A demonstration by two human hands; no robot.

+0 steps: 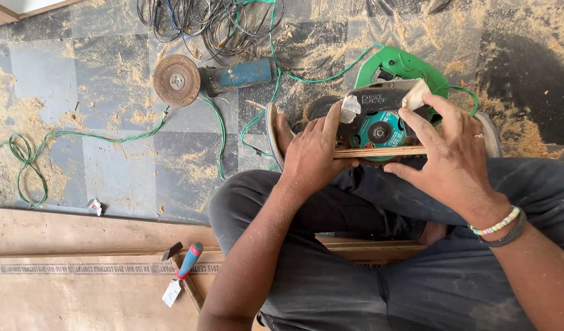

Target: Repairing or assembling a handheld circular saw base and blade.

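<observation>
A thin wooden strip (383,151) lies level across the blade area of a green circular saw (400,67) that rests on the floor. My left hand (312,153) grips the strip's left end, thumb raised toward the saw's grey guard. My right hand (450,153) pinches the strip's right part, fingers spread over the saw's teal blade hub (379,131). Both wrists reach over my crossed legs in dark trousers (355,276). A beaded bracelet and a dark band circle my right wrist.
A blue angle grinder (214,76) with a rusty disc lies on the sawdust-covered tile floor (110,153). Green cable (61,136) loops left; tangled wires (202,24) lie at the top. Plywood boards (80,282) and a hammer (187,260) with a blue-red handle are at lower left.
</observation>
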